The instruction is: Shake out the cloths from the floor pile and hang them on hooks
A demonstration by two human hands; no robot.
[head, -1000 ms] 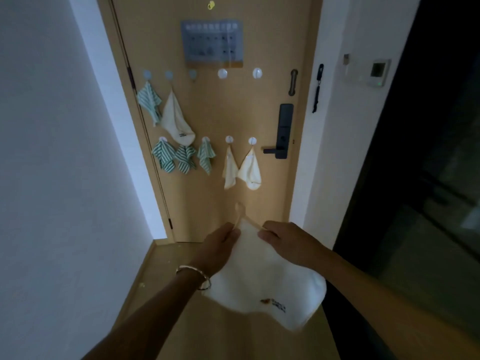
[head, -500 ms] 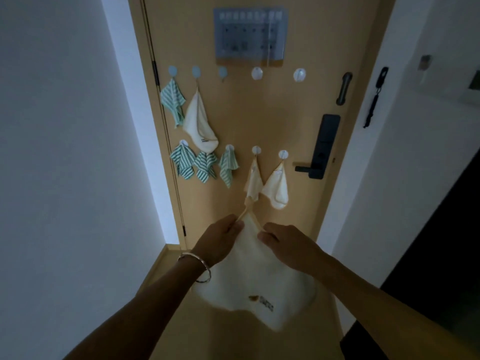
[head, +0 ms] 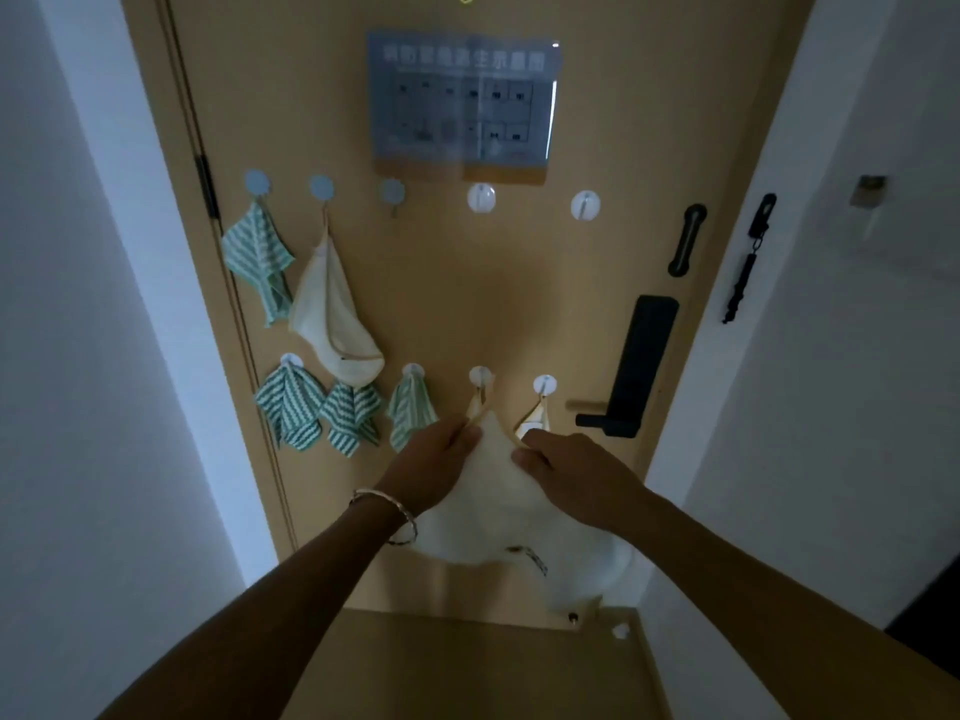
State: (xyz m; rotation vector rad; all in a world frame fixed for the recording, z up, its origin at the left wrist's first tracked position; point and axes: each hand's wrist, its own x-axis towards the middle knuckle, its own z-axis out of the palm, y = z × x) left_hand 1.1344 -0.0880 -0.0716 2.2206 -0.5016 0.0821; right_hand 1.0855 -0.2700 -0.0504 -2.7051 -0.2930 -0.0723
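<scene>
Pinching grips are closing on one cream cloth (head: 493, 496) from both sides. Working at its tan-edged top corner, the left hand (head: 434, 459), with a bracelet (head: 387, 511) on its wrist, is nipping that corner between thumb and fingertips. The right hand (head: 576, 475) is curling its fingers over the upper edge just right of the corner.

Held this way, the cloth is hanging in front of the door (head: 519, 304). Its peak is pointing up, and its long axis is running from that peak down to a wide, sagging hem. The hem's right end is drooping lowest, above the floor (head: 467, 667).

Across the door's upper row, a striped green cloth (head: 257, 257) is hanging from the leftmost grey hook (head: 257, 181). Beside it a hung cream cloth (head: 332, 314) is dangling from the second hook (head: 322, 187). Three bare hooks are following to the right, the last a white hook (head: 585, 205).

In the lower row, three striped cloths (head: 349, 415) are hanging side by side. Right of them, two small cream cloths (head: 535, 415) are showing just above the hands; whether the held cloth is touching them, I cannot tell. A black lock handle (head: 639, 366) is sitting further right.
</scene>
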